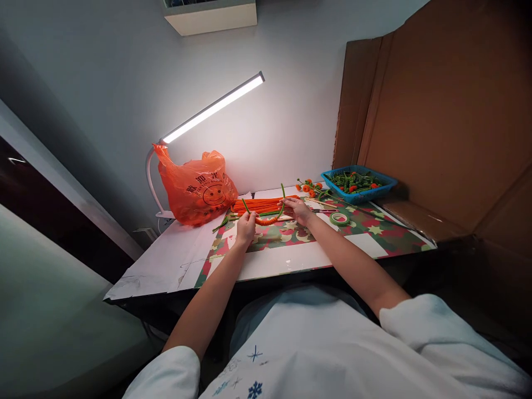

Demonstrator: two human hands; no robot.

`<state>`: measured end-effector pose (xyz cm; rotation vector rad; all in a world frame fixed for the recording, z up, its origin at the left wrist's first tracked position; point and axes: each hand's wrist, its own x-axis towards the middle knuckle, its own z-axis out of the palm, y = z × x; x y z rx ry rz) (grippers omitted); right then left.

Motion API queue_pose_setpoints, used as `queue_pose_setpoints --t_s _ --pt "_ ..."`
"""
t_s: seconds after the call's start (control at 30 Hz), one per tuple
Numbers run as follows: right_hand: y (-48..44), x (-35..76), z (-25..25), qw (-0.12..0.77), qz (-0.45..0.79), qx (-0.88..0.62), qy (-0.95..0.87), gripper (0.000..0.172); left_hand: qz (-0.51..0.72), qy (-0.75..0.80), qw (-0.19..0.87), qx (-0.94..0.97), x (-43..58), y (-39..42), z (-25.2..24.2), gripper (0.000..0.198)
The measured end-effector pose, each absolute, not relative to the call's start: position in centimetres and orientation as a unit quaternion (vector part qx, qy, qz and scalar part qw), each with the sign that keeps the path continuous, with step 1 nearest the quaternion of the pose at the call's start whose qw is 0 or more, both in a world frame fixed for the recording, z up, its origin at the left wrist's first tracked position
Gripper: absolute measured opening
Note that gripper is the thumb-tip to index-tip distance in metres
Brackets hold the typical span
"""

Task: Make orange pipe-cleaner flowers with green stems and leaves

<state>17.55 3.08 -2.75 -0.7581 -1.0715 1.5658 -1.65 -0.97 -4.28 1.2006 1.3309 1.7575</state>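
Observation:
Between my hands a fuzzy green pipe cleaner (283,193) curves in a U, its two ends pointing up. Orange coils (266,221) are wound around its lower middle part. My left hand (246,226) pinches it at the left end of the coils. On the other side, my right hand (296,209) grips the green length with its fingertips. Just behind lies a bundle of orange pipe cleaners (261,205), with green ones (268,214) in front of it. The fingertips' exact contact is too small to see clearly.
Left stands an orange plastic bag (199,188) beside a lit lamp (214,108). At the right are green tape (339,219), orange pipe-cleaner flowers (310,191) and a blue basket (369,195) of green and orange pieces. Tall cardboard (440,122) borders the table's right side.

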Motion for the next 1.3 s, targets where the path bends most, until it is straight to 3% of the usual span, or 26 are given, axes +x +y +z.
queue_pose_setpoints --t_s 0.23,0.47,0.57,0.83,1.0,1.3 --pt "2.4 16.9 -2.9 0.583 0.529 -0.274 -0.552 0.022 0.542 0.475 0.237 0.652 -0.9 -2.3 -4.1 0.035" --pt "1.2 16.5 -3.3 0.458 0.550 -0.243 -0.655 0.030 0.500 0.432 0.244 0.710 -0.8 -2.6 -4.3 0.037" --pt "0.7 16.1 -3.1 0.438 0.559 -0.236 -0.663 0.033 0.473 0.438 0.300 0.703 -0.6 -2.9 -4.1 0.039" --pt "1.7 15.9 -3.5 0.610 0.571 -0.307 -0.455 0.032 0.431 0.449 0.317 0.716 -0.7 -2.8 -3.9 0.031" --pt "1.7 16.0 -3.4 0.595 0.551 -0.386 -0.439 0.023 0.485 0.462 0.394 0.629 -0.8 -2.3 -4.5 0.038" --pt "2.2 15.9 -4.3 0.567 0.441 -0.399 -0.570 0.027 0.529 0.489 0.299 0.626 -1.2 -1.7 -4.8 0.038"
